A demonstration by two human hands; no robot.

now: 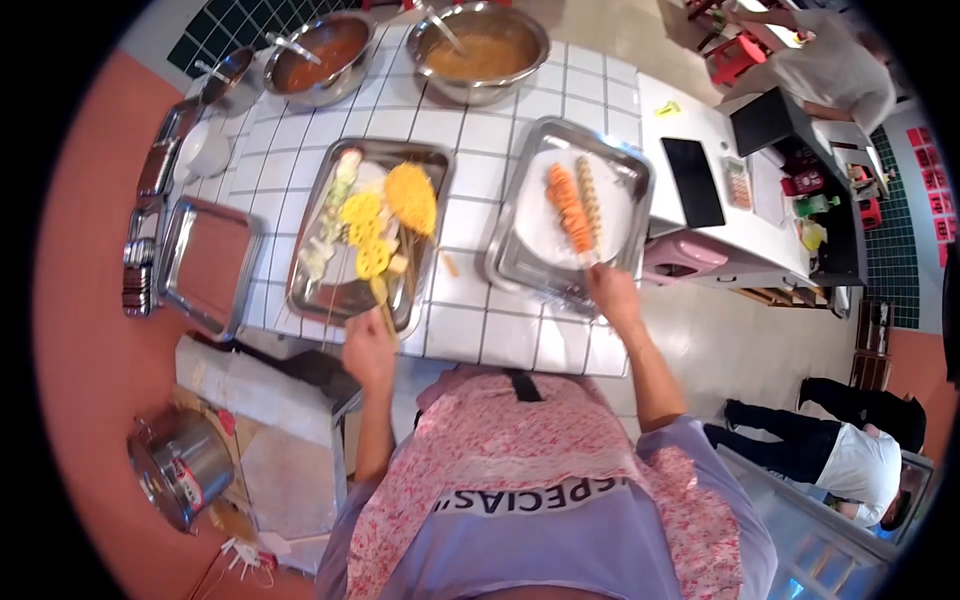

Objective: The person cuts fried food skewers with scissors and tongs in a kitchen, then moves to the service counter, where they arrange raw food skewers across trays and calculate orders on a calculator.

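My left hand (370, 350) is closed around the stick of a skewer with yellow lotus-like slices (371, 257), at the near edge of the left metal tray (437, 163). Beside those slices in that tray are a broad yellow piece (411, 199) and pale skewered pieces (338, 190). My right hand (612, 292) is closed on the stick end of an orange skewer (569, 208), which lies on a white round plate or paper (536, 215) in the right metal tray (640, 163). A thin brownish skewer (588, 196) lies next to the orange one.
Metal bowls of sauce (478, 56) (318, 60) line the far counter edge. An empty tray (208, 260) sits at left, a large pot (180, 467) below. A black tablet (693, 182) lies right. People (830, 65) (865, 470) are farther off.
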